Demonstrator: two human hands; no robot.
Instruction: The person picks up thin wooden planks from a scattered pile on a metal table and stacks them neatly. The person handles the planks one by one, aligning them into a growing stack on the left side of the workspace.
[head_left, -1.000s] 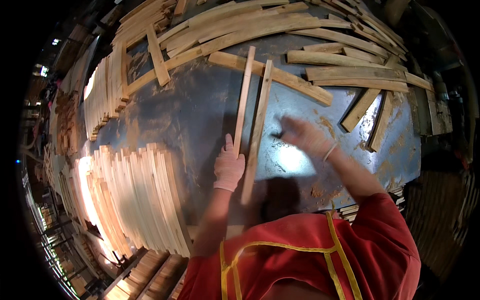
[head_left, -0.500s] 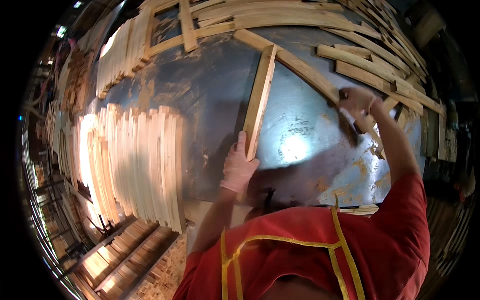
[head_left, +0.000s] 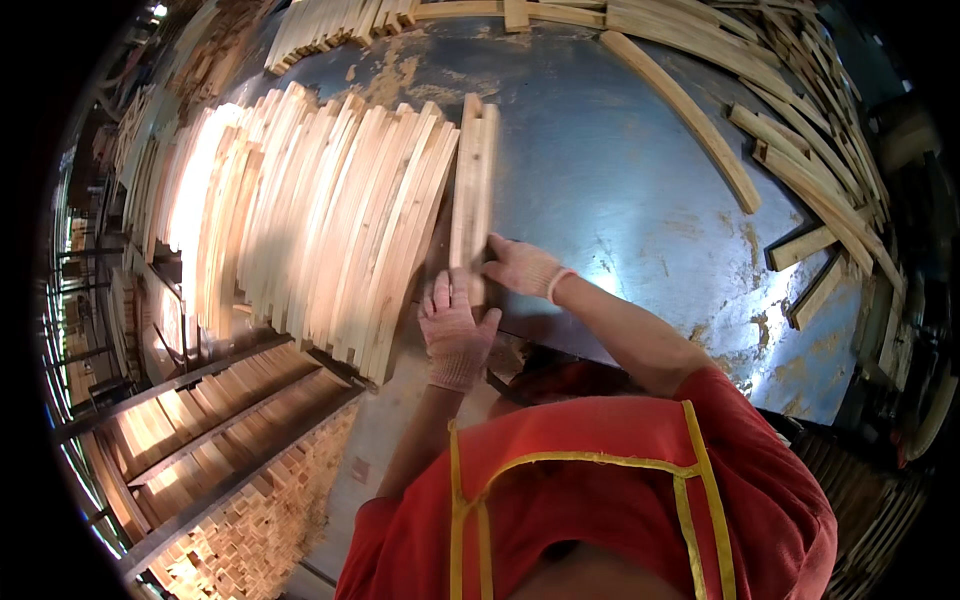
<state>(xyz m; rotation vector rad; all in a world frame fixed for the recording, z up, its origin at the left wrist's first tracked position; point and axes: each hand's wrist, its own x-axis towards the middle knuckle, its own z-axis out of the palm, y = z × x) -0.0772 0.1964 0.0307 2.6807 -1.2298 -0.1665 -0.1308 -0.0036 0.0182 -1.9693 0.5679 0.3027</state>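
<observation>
The pale-gloved left hand (head_left: pixel 460 330), fingers outstretched, and pale-gloved right hand (head_left: pixel 527 268), grip unclear, met light, narrow wooden strips (head_left: pixel 468 190). Lining-up seemed underway, next needing even pressure.

Metal table (head_left: pixel 590 180), blue-grey, glossy; directions from middle of top. Nine o'clock: long row of pale sticks (head_left: pixel 350 210), set side by side; just inside it, narrow wooden strips (head_left: pixel 472 180), roughly parallel to row. Ten o'clock: second row (head_left: pixel 335 25), partly cut off; sawdust (head_left: pixel 385 75) near it. Two o'clock: lone board (head_left: pixel 690 120), slanting. One to three o'clock: loose pile of boards (head_left: pixel 820 170), overlapping. Four o'clock: more dust (head_left: pixel 765 330), scattered patches.
</observation>
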